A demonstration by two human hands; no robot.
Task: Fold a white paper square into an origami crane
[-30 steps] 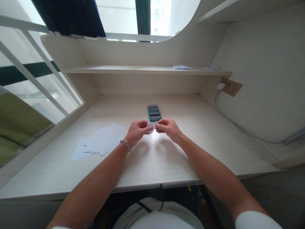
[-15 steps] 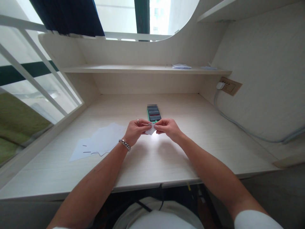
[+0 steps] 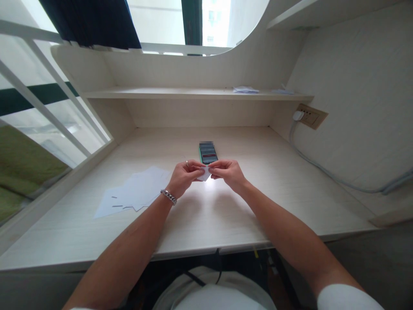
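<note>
Between my two hands is a small folded piece of white paper (image 3: 204, 174), held above the desk. My left hand (image 3: 184, 175), with a ring and a chain bracelet, pinches the paper's left side between thumb and fingers. On the other side, my right hand (image 3: 228, 172) pinches its right edge, the fingertips of both hands almost meeting. Parts of the paper are covered by the fingers. Just beyond the hands lies a phone (image 3: 208, 153) in a green case, its screen lit and its lower end partly hidden by my fingers.
Several white paper sheets (image 3: 134, 191) lie overlapping on the desk (image 3: 213, 228) to the left. Folded papers (image 3: 245, 90) rest on the shelf (image 3: 180, 94) at the back. A plug (image 3: 298, 115) with a grey cable (image 3: 322, 170) sits in the right wall socket.
Both hands stay nearly in place, still pinching the paper. Its lower tip sits slightly higher than before, and the view has barely shifted.
</note>
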